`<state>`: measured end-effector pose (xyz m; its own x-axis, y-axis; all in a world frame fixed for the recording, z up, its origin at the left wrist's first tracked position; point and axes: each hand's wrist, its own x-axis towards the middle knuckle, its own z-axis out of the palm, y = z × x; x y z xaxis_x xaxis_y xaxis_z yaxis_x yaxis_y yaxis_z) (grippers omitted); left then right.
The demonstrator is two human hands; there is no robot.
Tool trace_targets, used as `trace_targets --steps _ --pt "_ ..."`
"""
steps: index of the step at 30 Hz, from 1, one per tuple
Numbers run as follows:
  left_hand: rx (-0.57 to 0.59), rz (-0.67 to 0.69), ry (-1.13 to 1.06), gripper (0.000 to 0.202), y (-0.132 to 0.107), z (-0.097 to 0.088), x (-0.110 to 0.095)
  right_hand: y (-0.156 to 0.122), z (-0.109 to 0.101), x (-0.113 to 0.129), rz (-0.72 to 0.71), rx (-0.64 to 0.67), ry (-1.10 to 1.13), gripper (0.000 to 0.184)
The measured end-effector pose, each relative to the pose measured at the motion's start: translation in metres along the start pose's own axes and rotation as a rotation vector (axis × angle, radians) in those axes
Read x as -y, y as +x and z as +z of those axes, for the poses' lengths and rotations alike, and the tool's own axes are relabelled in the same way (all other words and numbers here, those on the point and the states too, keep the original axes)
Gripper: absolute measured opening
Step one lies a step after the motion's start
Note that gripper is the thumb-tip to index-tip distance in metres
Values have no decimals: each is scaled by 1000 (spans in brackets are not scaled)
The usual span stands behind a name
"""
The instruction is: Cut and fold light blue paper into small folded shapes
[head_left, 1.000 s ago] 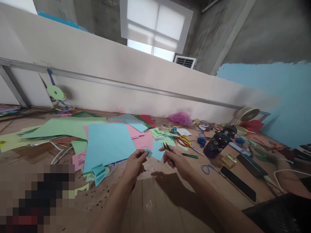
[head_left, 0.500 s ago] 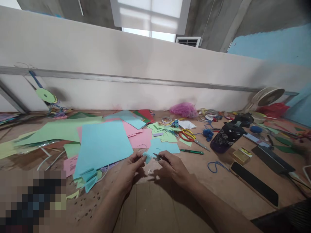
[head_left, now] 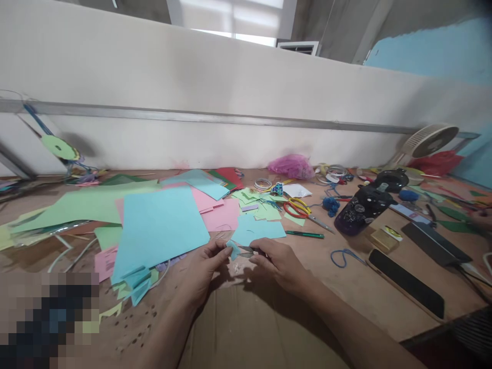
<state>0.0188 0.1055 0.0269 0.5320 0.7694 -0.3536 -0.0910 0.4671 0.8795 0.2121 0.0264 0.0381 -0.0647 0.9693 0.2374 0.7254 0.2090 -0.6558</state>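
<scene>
Between thumb and fingers, my left hand (head_left: 210,264) pinches a small piece of blue paper (head_left: 232,250). My right hand (head_left: 274,261) is closed around small dark scissors (head_left: 246,251), whose handles are mostly hidden by the fingers. The blades are parted and point left, their tips at the paper's right edge. Tiny pale scraps (head_left: 236,267) lie on the table below the hands. Just beyond them is a light blue sheet (head_left: 259,229), and a large blue sheet (head_left: 161,218) lies to the left.
Red-and-yellow scissors (head_left: 299,208) and a green cutter (head_left: 305,234) lie past my right hand. Farther right are a dark bottle (head_left: 361,211), a phone (head_left: 406,283) and a fan (head_left: 430,140). Pink paper (head_left: 221,215) lies behind; another person's hand (head_left: 482,220) shows at the right edge.
The scissor blades now stand wider apart at the blue paper. Both hands stay nearly in place, while the view has tilted slightly downward.
</scene>
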Motion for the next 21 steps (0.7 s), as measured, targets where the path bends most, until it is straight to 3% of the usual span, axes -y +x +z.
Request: trace_targets --steps 21 --pt "19 -25 -22 31 -2 2 -4 3 -6 -2 -84 63 -99 27"
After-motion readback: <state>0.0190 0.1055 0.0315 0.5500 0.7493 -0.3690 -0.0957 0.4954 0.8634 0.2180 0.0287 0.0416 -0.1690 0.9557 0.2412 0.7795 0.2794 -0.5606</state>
